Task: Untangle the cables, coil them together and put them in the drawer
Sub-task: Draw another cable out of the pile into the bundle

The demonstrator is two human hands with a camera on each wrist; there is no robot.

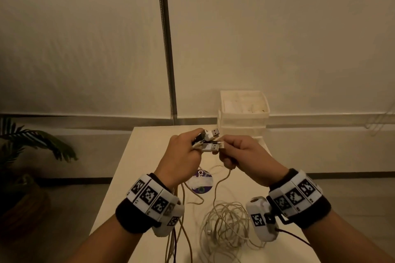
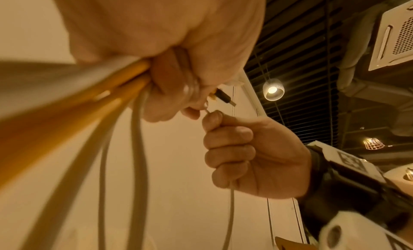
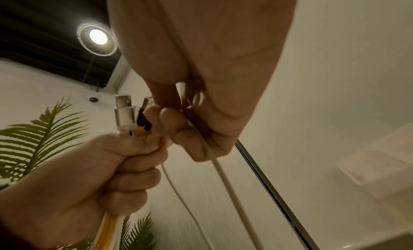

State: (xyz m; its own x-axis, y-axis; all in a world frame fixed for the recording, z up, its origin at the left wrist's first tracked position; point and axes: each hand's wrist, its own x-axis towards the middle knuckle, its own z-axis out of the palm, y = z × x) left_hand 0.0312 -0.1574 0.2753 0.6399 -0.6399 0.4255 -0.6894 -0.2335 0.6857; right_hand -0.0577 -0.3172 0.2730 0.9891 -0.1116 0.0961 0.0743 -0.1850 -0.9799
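Note:
My left hand (image 1: 188, 149) is raised over the table and grips a bundle of cable ends (image 1: 208, 140), white and black USB plugs sticking out past the fist. The same left hand (image 3: 125, 163) shows yellow and white cords running down from it. My right hand (image 1: 237, 151) is just to the right, fingers curled round a single white cable (image 3: 225, 179) whose plug meets the bundle. That right hand (image 2: 236, 147) holds the cord as it drops to a loose tangle of white cable (image 1: 226, 226) on the table. The drawer unit (image 1: 243, 113) stands behind, its top drawer pulled open.
A white table (image 1: 136, 168) carries a round purple and white disc (image 1: 202, 181) under my hands. A potted palm (image 1: 32, 141) stands on the floor at the left. A metal pole (image 1: 166, 49) runs up the wall behind.

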